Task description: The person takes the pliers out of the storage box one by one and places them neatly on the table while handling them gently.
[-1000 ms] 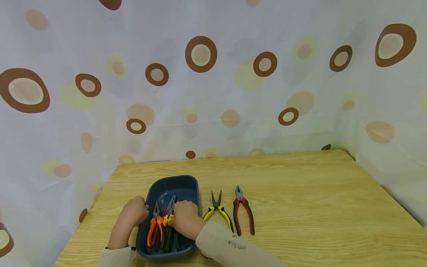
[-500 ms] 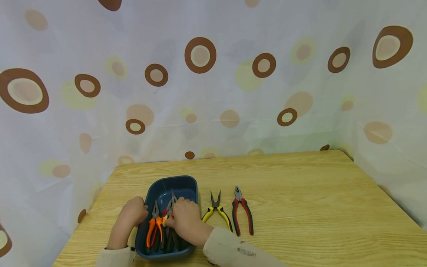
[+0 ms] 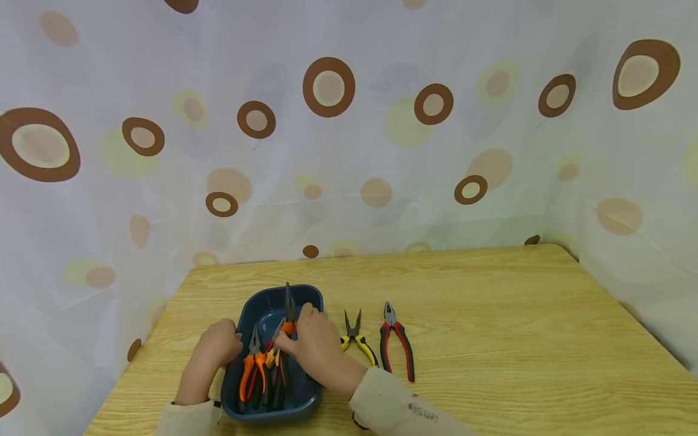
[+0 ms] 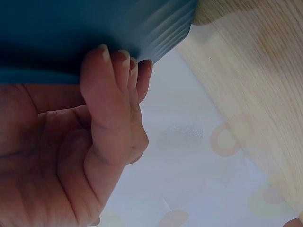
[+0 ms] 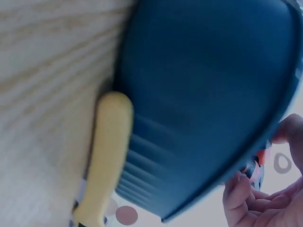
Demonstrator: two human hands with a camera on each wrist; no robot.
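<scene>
My left hand [image 3: 217,344] grips the left rim of a dark blue plastic bin [image 3: 267,306]. In the left wrist view its bent fingers [image 4: 111,109] lie against the bin's outer wall; the thumb is mostly hidden. Over the bin's right side, my right hand [image 3: 322,348] holds long-nose pliers [image 3: 291,306] with orange on the handles, jaws pointing away. The hand covers much of those handles. Several other pliers lie in the bin, among them an orange-handled pair [image 3: 253,366] at the left. In the right wrist view, the bin wall partly hides the held tool.
Right of the bin, yellow-and-black needle-nose pliers [image 3: 354,333] lie on the wooden table [image 3: 491,315], partly behind my right arm. Red-and-black combination pliers [image 3: 396,342] lie beside them. A patterned cloth [image 3: 349,151] hangs behind the table.
My right hand has risen and shifted slightly right and away, drawing the long-nose pliers up from among the others. My left hand keeps its place on the bin.
</scene>
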